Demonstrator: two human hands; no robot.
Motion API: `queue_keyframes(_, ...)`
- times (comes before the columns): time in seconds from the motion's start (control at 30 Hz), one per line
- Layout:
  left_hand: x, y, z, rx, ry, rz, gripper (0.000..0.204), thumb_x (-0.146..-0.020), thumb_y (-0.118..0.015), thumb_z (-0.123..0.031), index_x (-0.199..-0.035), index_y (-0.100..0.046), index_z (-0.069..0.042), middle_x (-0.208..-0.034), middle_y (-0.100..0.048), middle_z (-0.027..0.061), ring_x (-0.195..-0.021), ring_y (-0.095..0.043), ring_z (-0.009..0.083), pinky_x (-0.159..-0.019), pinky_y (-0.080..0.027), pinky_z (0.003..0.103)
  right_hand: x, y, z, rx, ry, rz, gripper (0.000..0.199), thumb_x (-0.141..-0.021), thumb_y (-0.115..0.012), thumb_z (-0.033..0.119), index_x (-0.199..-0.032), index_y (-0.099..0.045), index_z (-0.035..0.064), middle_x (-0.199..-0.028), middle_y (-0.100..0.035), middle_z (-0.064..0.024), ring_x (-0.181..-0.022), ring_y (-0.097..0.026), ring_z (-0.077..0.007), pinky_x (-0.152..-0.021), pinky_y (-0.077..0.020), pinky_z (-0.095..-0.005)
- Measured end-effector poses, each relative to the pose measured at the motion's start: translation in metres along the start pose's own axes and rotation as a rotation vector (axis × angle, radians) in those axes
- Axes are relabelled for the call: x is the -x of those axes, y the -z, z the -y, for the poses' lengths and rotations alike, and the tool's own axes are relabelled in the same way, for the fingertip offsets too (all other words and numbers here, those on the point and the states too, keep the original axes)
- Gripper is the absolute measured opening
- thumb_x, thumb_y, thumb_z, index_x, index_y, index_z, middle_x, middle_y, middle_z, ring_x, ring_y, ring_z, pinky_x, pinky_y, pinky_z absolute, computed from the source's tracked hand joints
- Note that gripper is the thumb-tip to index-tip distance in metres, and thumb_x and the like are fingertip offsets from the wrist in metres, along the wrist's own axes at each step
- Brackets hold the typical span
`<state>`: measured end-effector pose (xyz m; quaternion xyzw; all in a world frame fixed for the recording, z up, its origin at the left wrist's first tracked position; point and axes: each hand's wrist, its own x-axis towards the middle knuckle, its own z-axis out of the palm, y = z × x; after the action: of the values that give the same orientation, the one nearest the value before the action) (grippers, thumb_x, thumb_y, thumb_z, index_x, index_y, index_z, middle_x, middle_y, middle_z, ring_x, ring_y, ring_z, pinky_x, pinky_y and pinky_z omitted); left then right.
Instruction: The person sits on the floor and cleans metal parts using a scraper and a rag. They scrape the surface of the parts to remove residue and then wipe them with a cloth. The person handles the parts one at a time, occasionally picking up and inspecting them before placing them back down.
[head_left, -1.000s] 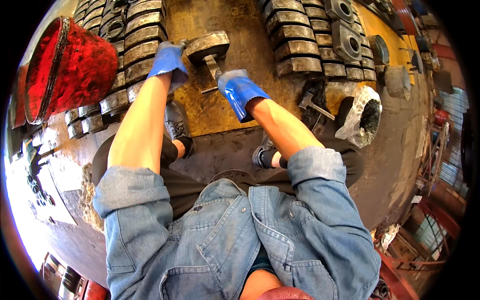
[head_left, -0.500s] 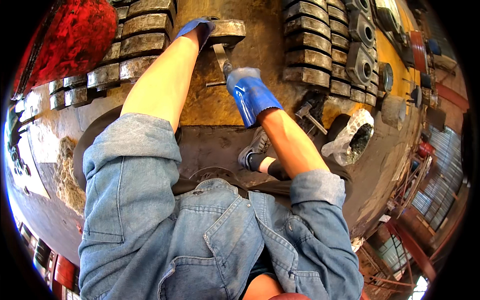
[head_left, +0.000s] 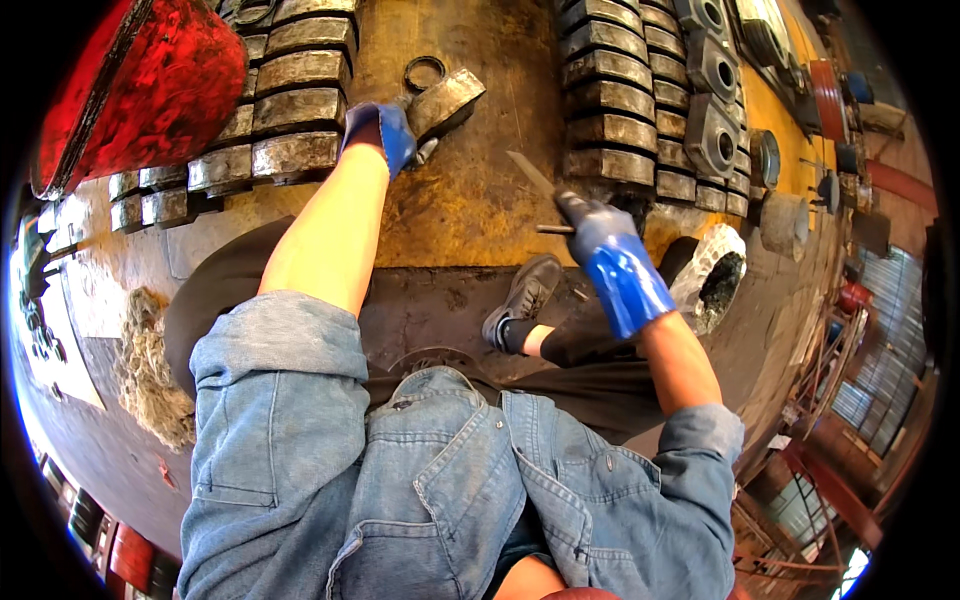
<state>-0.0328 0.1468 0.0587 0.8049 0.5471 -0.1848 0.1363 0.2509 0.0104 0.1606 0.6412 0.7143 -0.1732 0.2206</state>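
Observation:
My left hand (head_left: 380,140), in a blue glove, is closed on a thick curved metal block (head_left: 447,102), tilted above the stained yellow-brown work surface (head_left: 470,215). Glove fingertips show at the block's near side. A dark ring (head_left: 424,72) lies just beyond it. Off to the right, my right hand (head_left: 603,235) wears a dark-palmed blue glove and is closed on a tool with a flat metal blade (head_left: 531,173). The blade points up and left, apart from the block. A short thin rod (head_left: 555,229) sticks out beside the same fist; how it joins the tool is hidden.
Rows of similar blocks stand at left (head_left: 297,155) and right (head_left: 612,130). Bored metal blocks (head_left: 716,143) line the far right. A large red container (head_left: 150,90) is at upper left, a white bag with dark contents (head_left: 712,275) right, and fibre rags (head_left: 155,370) lower left.
My right hand has drawn back to the right with the bladed tool, away from the block. The left hand has come nearer and tilted the block, and the dark ring now shows.

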Motion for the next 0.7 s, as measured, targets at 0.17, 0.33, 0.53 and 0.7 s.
queue_keyframes(0.17,0.014,-0.003,-0.004,0.018,0.079,0.06,0.046,-0.087,-0.057,-0.02,-0.132,-0.057,-0.014,-0.119,-0.066,0.0129,-0.106,-0.065,0.0297,-0.083,-0.053,0.041,0.031,0.013,-0.02,-0.406,-0.096,-0.288,0.051,-0.078,-0.07,0.01,-0.128,-0.059,0.0137,-0.112,-0.066,-0.0208,-0.101,-0.065,-0.0353,-0.085,-0.0541,-0.0425)
queue_keyframes(0.33,0.023,-0.001,-0.024,0.287,0.019,0.149,0.049,-0.088,-0.064,-0.015,-0.135,-0.054,-0.016,-0.129,-0.061,0.0095,-0.11,-0.061,0.0269,-0.084,-0.053,0.037,0.014,-0.012,-0.058,-2.165,-0.188,-0.059,0.04,-0.091,-0.058,0.006,-0.132,-0.057,0.0062,-0.097,-0.067,-0.01,-0.082,-0.064,-0.0142,-0.069,-0.0524,-0.0234)
queue_keyframes(0.53,0.061,0.033,-0.052,0.86,0.17,0.135,0.046,-0.087,-0.067,-0.011,-0.132,-0.056,-0.012,-0.126,-0.062,0.0061,-0.106,-0.06,0.0218,-0.084,-0.053,0.031,-0.002,0.023,-0.021,-0.83,-0.043,-0.521,0.043,-0.092,-0.048,-0.008,-0.134,-0.051,-0.0029,-0.098,-0.059,-0.0049,-0.079,-0.053,-0.0058,-0.065,-0.043,-0.0163)
queue_keyframes(0.7,0.049,-0.028,-0.073,1.493,0.145,-0.022,0.035,-0.094,-0.057,-0.016,-0.128,-0.056,-0.007,-0.125,-0.061,0.0069,-0.105,-0.06,0.0224,-0.09,-0.051,0.036,-0.002,0.031,-0.015,-1.141,-0.09,-0.491,0.045,-0.087,-0.049,-0.012,-0.13,-0.058,0.0014,-0.102,-0.06,-0.0036,-0.081,-0.052,-0.0051,-0.065,-0.0444,-0.0183)
